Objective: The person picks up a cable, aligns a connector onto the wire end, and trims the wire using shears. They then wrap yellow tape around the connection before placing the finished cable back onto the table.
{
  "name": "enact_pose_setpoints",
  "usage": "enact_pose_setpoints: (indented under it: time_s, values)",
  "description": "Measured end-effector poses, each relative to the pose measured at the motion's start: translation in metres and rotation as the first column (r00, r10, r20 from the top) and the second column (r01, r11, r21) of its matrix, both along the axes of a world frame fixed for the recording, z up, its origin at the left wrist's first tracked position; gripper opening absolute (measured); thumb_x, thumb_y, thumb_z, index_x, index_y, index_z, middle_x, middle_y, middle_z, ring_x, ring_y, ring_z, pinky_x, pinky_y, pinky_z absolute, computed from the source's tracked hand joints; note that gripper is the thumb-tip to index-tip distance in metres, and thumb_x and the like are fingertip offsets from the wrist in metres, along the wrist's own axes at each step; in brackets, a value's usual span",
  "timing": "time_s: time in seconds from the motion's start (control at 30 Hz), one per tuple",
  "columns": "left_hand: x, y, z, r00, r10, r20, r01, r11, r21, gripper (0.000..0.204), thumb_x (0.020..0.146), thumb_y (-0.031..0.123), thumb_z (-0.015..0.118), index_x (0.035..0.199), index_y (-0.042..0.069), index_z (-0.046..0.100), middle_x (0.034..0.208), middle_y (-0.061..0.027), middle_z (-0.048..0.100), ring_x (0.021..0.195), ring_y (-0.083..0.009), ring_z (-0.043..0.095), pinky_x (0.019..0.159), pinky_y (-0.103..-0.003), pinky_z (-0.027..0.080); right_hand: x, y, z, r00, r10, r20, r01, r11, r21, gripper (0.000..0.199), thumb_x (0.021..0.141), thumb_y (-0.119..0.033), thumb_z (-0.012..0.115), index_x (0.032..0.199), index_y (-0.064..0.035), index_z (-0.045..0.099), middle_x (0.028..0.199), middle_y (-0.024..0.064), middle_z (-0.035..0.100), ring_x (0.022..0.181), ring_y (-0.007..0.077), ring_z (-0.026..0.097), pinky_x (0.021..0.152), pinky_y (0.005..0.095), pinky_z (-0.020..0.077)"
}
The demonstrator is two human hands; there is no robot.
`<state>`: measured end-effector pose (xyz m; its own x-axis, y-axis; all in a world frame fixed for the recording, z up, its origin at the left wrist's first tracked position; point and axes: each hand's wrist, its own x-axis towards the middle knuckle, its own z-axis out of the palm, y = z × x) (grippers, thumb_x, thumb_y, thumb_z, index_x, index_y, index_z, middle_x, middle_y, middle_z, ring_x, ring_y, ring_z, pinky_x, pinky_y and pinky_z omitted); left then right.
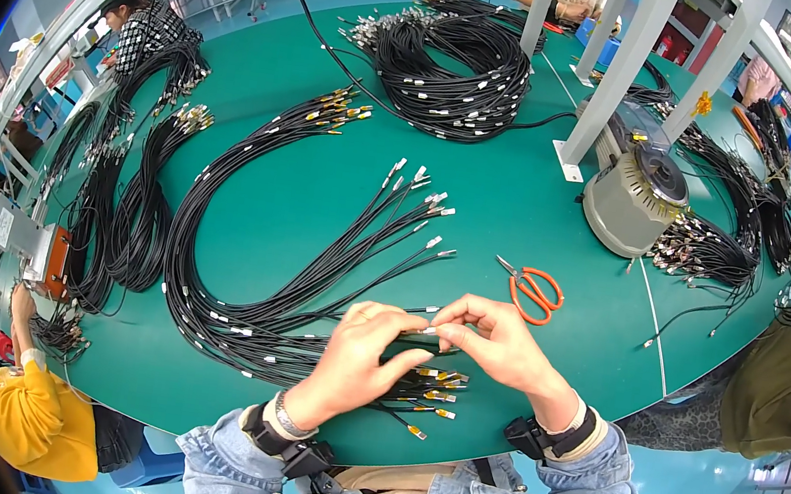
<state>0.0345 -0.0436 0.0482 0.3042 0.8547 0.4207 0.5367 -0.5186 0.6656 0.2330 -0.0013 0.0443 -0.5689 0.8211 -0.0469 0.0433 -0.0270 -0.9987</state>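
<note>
Cable (428, 339) — a thin black lead — lies pinched between both hands just above the near edge of the green surface (482, 198), its long axis running roughly left to right across the person's front. Seen from the head camera, the left hand (356, 357) curls around it from below and the left, fingers (395, 325) pressed together over the lead; the right hand (498, 341) meets it from the right, thumb and forefinger closed on the same stretch, so the fingertips of the two hands nearly touch. Neither hand is nearer than the other — the lead sits between them.

Directly beneath the hands lies a bundle of black cables (284, 332) with gold-tipped ends (436, 392) fanned out towards the right. Its strands sweep away up and to the right, ending in silver connectors (423, 191). Orange-handled scissors (532, 290) rest on the surface just beyond the right hand, apart from it. A grey round machine (634, 198) stands farther off to the right.
</note>
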Motion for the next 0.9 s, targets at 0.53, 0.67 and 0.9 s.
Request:
enact_pose_setpoints:
  time_s: [0.53, 0.67, 0.9]
  values:
    - [-0.041, 0.007, -0.027, 0.991, 0.136, 0.012, -0.128, 0.957, -0.259, 0.01, 0.076, 0.006, 0.069, 0.081, 0.002, 0.062, 0.078, -0.0065, 0.065, 0.073, -0.0215, 0.06, 0.07, -0.031, 0.046, -0.001, 0.003, -0.004, 0.993, -0.118, -0.023, 0.12, 0.971, 0.206, 0.017, 0.087, -0.003, 0.058, 0.103, 0.0001, 0.053, 0.092, 0.0055, 0.057, 0.078, 0.009, 0.058, 0.068, 0.0222, 0.0469]
    - [-0.055, 0.006, -0.023, 0.989, 0.122, -0.078, -0.134, 0.976, -0.173, 0.012, 0.075, 0.005, 0.069, 0.085, 0.002, 0.063, 0.082, -0.0069, 0.065, 0.078, -0.0223, 0.061, 0.074, -0.032, 0.047, 0.0, 0.007, -0.003, 0.994, -0.099, -0.046, 0.104, 0.989, 0.11, 0.019, 0.088, -0.005, 0.057, 0.105, -0.0004, 0.051, 0.086, 0.0042, 0.058, 0.077, 0.0083, 0.057, 0.068, 0.0216, 0.0463]
    - [0.008, 0.007, -0.003, 0.982, 0.048, 0.18, -0.024, 0.991, -0.135, 0.011, 0.079, 0.005, 0.067, 0.089, 0.002, 0.063, 0.08, -0.0087, 0.065, 0.071, -0.019, 0.063, 0.064, -0.029, 0.049, -0.005, 0.002, -0.001, 0.985, -0.075, -0.153, 0.081, 0.996, 0.028, 0.019, 0.089, -0.009, 0.056, 0.106, -0.0009, 0.05, 0.077, 0.002, 0.057, 0.073, 0.0079, 0.054, 0.065, 0.0229, 0.0444]
